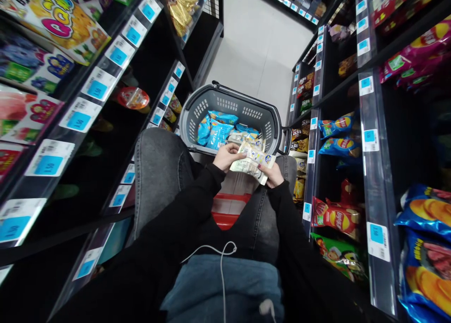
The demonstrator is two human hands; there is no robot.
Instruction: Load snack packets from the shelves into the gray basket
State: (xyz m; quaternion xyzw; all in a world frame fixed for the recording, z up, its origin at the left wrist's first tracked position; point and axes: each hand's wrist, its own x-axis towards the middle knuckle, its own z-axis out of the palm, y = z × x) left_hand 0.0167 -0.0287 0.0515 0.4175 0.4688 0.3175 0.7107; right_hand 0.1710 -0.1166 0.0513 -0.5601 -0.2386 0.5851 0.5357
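Pinches a cream-white printed plastic packet (252,161) at the near rim of a grey perforated plastic basket (229,100).
In the head view, grips the packet by its left end in the left hand (226,157) and by its right end in the right hand (273,173), with thumbs on top and a narrow hold on each side. Has shiny blue plastic snack bags (218,134) and pale packets (243,137) inside the basket, grey denim knees (162,156) on either side and black shelving (398,149) to left and right.
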